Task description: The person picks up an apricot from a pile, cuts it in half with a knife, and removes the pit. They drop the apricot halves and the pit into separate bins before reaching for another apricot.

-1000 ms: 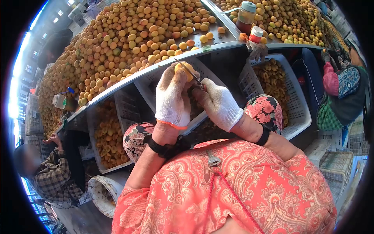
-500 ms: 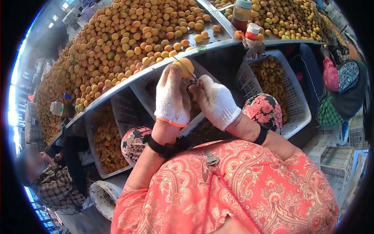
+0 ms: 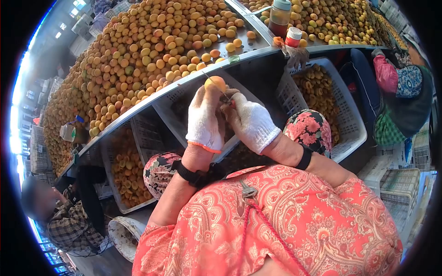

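An orange fruit [image 3: 215, 83] is held between the fingers of the gloved left hand [image 3: 205, 117], just short of the edge of a metal table [image 3: 253, 45]. A knife [image 3: 226, 95] is gripped in the gloved right hand [image 3: 254, 120], its blade laid against the fruit; cut depth cannot be told. The table is heaped with similar fruit [image 3: 156, 43]; a jar [image 3: 278, 21] is stood by its divider. Below, halved fruit [image 3: 130, 177] is held in a crate [image 3: 136, 209]. People are seated at left [image 3: 69, 225] and right [image 3: 400, 108].
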The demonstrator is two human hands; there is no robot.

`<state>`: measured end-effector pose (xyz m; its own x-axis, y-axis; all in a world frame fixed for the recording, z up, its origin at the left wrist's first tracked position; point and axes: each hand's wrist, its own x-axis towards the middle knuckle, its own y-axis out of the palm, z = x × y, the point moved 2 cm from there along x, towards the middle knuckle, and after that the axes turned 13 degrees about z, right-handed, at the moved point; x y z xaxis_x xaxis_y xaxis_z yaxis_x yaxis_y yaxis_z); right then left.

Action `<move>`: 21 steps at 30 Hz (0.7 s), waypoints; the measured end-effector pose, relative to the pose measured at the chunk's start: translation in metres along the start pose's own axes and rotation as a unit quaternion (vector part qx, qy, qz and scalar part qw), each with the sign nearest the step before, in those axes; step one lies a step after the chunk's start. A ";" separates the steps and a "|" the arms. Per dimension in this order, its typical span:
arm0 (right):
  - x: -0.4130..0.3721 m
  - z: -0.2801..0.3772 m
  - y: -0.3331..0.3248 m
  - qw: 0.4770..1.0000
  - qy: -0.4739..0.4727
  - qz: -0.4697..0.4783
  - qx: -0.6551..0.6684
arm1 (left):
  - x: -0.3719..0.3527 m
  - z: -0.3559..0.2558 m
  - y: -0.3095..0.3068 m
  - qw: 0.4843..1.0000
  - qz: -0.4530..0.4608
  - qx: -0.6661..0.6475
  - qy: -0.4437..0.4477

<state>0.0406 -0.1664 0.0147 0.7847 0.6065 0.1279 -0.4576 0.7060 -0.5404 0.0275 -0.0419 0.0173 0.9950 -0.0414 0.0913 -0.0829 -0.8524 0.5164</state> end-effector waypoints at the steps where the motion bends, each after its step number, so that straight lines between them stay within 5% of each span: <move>1: 0.000 0.000 0.002 1.000 0.000 0.000 -0.001 | 0.002 0.003 -0.003 0.997 -0.011 -0.078 -0.007; 6: -0.001 0.005 0.001 0.997 -0.044 -0.056 0.002 | 0.000 -0.005 -0.002 0.985 0.008 -0.163 -0.048; 9: -0.001 0.005 -0.003 0.998 0.000 -0.025 -0.051 | 0.004 -0.014 -0.006 0.998 0.036 -0.044 -0.011; 11: -0.001 0.005 -0.001 0.999 0.006 -0.018 -0.039 | 0.008 -0.010 -0.011 0.988 -0.021 0.138 0.069; 13: 0.000 0.003 0.002 1.000 0.013 -0.006 -0.027 | 0.008 -0.004 -0.012 0.989 -0.042 0.107 0.096; 16: 0.000 -0.004 0.008 0.995 0.003 -0.031 -0.095 | 0.008 0.005 -0.005 0.991 -0.033 -0.132 -0.012; 17: 0.003 -0.005 0.010 0.996 -0.013 -0.048 -0.078 | 0.010 0.008 -0.001 0.984 -0.113 -0.139 -0.022; 21: 0.006 -0.007 0.009 0.997 -0.017 -0.048 -0.061 | 0.012 0.006 -0.006 0.981 -0.122 -0.142 -0.058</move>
<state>0.0445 -0.1592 0.0047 0.8076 0.5508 0.2106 -0.3249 0.7136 -0.6206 0.0399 -0.0402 0.0103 0.9853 0.0733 -0.1542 0.1634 -0.6658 0.7280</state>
